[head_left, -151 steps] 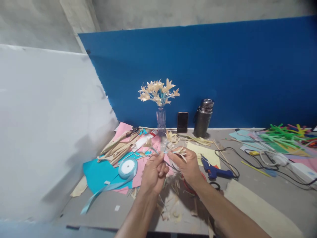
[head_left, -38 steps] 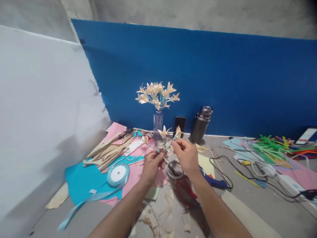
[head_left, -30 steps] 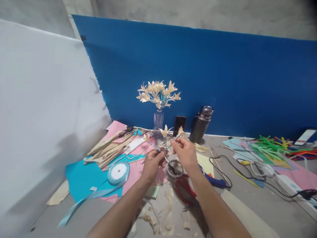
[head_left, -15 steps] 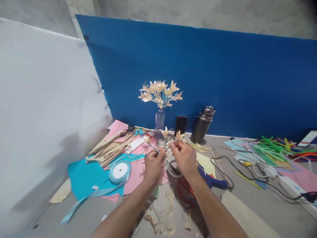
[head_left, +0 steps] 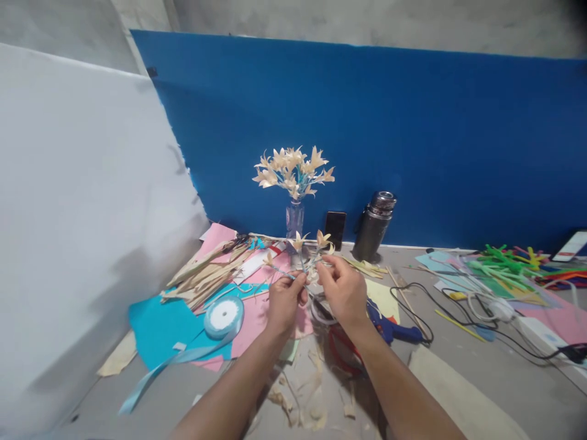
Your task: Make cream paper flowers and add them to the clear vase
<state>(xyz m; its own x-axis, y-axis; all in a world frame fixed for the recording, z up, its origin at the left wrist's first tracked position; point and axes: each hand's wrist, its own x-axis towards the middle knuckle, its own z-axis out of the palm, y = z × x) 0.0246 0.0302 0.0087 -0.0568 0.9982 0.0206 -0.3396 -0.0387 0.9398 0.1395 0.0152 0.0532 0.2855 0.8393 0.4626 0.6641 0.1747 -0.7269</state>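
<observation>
My left hand (head_left: pixel 285 300) is closed, thumb and fingers pinching the thin blue-wrapped stems of a small spray of artificial flowers (head_left: pixel 298 242) with cream, husk-like petals. One bloom (head_left: pixel 268 261) leans left, and another flower (head_left: pixel 323 240) stands at the right. Just below that right bloom, my right hand (head_left: pixel 343 288) has its thumb and index finger bent together at its stem; the exact contact is partly hidden. Behind the hands, a clear bottle (head_left: pixel 295 219) holds a bunch of similar flowers (head_left: pixel 293 168).
Left lie a ribbon spool (head_left: pixel 224 317), dried husks (head_left: pixel 202 275) and blue paper (head_left: pixel 156 327). A glue gun (head_left: pixel 394 330) and red-handled scissors (head_left: pixel 342 348) lie by my right forearm. Behind stand a phone (head_left: pixel 335 229) and thermos (head_left: pixel 373 229). Pipe cleaners (head_left: pixel 499 272) and a power strip (head_left: pixel 541 345) are right.
The right bloom has shifted left and up, now upright beside the middle one. My right fingers have moved slightly and loosened a little, while my left hand keeps its pinch. The view has shifted slightly.
</observation>
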